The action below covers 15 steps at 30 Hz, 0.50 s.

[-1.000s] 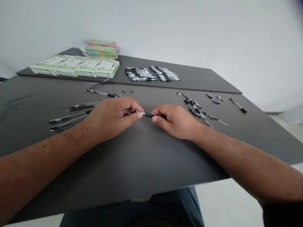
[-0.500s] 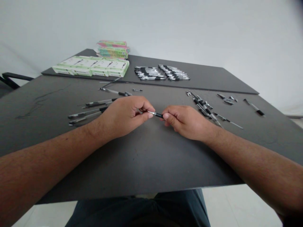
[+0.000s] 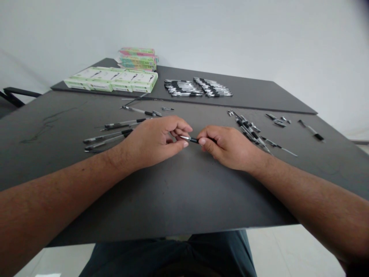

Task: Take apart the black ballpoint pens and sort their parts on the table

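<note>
Pen (image 3: 194, 140), one: right of the green-and-white boxes (image 3: 112, 80) and nearer the wearer, tip leftward. Right hand (image 3: 229, 148): pinching it behind the tip. Left hand (image 3: 158, 142): thumb and index parted about the tip (contact unclear). Advisable: steady right pinch, left hand aligned with the barrel.

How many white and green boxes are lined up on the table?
4, in one row at the far left of the table: leftmost box, second box, third box and rightmost box. More could be hidden behind or beneath them.
</note>
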Each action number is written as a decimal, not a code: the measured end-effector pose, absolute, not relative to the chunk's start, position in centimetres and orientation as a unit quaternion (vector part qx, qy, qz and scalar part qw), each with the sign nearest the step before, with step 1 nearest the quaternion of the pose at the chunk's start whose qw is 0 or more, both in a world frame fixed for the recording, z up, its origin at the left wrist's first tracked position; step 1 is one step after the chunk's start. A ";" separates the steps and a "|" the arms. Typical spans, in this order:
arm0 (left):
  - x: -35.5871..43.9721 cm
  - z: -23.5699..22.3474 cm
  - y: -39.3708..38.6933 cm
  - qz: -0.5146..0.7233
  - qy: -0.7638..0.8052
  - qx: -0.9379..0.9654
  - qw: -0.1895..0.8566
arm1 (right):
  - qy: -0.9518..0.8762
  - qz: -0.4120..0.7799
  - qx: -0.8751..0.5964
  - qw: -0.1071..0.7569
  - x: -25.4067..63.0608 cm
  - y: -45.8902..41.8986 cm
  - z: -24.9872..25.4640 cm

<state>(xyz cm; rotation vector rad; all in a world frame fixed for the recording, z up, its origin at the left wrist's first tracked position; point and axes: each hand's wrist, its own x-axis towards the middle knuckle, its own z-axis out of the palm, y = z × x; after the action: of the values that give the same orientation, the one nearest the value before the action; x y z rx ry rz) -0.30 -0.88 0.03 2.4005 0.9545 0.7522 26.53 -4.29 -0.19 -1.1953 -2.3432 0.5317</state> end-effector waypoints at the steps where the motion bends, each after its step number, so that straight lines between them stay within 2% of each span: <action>1: -0.3 0.1 -0.9 0.268 0.348 0.870 0.224 | -0.852 0.190 -0.433 0.225 26.5 -4.3 -0.2; 7: -0.3 0.6 -0.6 0.209 0.350 0.902 0.143 | -0.849 0.206 -0.437 0.213 26.5 -4.3 -0.3; 15: -0.2 0.7 -0.9 0.213 0.358 0.895 0.159 | -0.851 0.198 -0.437 0.214 26.6 -4.2 -0.3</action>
<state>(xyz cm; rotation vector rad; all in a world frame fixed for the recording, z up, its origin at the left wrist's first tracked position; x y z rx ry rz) -0.23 -0.85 0.68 2.5585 1.0239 0.6096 26.56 -4.23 -0.31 -1.2131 -2.3597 0.5482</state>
